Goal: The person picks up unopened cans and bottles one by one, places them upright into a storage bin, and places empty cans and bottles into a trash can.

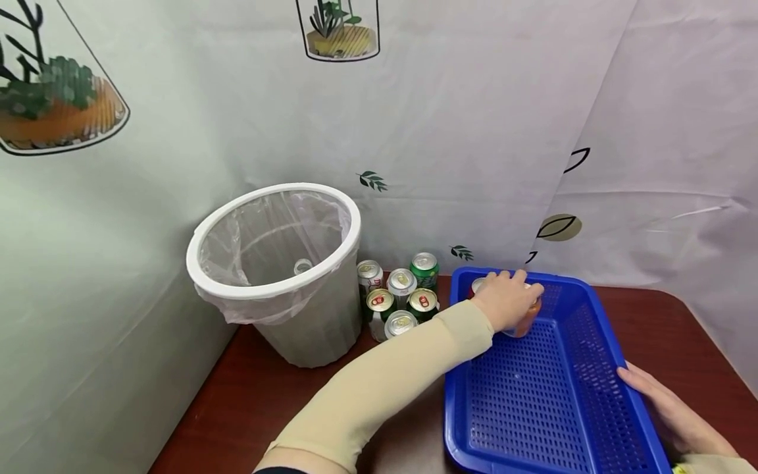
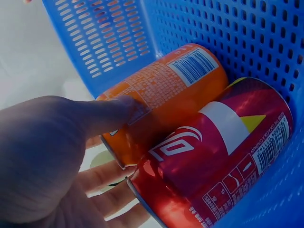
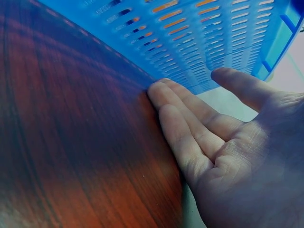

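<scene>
Inside the blue basket [image 1: 515,421], my left hand [image 1: 508,299] grips an orange can [image 2: 161,95] near its far wall. The left wrist view has the thumb on the can's printed side and the other fingers past its end. A red can [image 2: 213,156] lies right alongside the orange one, close to the fingers. My right hand [image 1: 669,401] is at the basket's right side, fingertips at the rim. In the right wrist view its fingers are fairly straight, low beside the perforated wall, with the thumb apart from them.
Several upright cans [image 1: 401,283] stand grouped left of the basket. Beyond them is a tall bin [image 1: 320,329] with a white rim and clear liner, a can end visible inside. A patterned cloth [image 1: 462,131] hangs behind the dark red table [image 1: 237,408].
</scene>
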